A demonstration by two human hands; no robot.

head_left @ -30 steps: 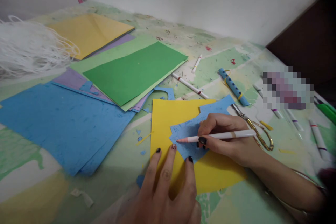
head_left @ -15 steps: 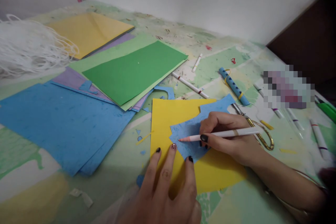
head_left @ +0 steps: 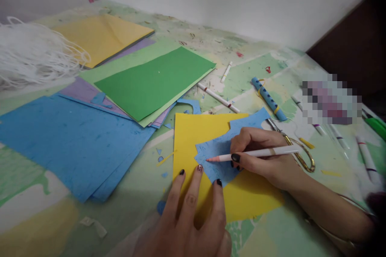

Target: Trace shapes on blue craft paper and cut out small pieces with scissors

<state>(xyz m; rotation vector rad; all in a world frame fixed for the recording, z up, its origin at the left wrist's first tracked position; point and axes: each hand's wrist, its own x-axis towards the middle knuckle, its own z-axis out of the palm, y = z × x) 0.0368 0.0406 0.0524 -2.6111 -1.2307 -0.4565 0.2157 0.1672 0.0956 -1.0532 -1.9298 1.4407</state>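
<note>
Marker (head_left: 253,154) Positioned at Blue Cut-Out (head_left: 214,150)

The right hand (head_left: 263,154) is closed around the white marker in a writing grip, thumb on the near side of the barrel. The pinkish tip points left and sits at the cut-out's left end; contact between tip and paper cannot be confirmed. The cut-out lies flat on a yellow sheet (head_left: 185,128), its upper right end extending past the sheet's edge.

The left hand (head_left: 196,221) is open, palm down, with the fingers spread and nothing grasped. Its fingertips rest on the yellow sheet and along the cut-out's lower left edge.

Scissors (head_left: 288,139) with gold-coloured handles lie just beyond the right hand, partly hidden by it. A spotted blue tube (head_left: 268,98) lies behind them. To the left, a green sheet (head_left: 159,84) tops a paper stack beside blue sheets (head_left: 75,140) on the surface (head_left: 126,217). White cord (head_left: 36,56) is heaped at the far left.
</note>
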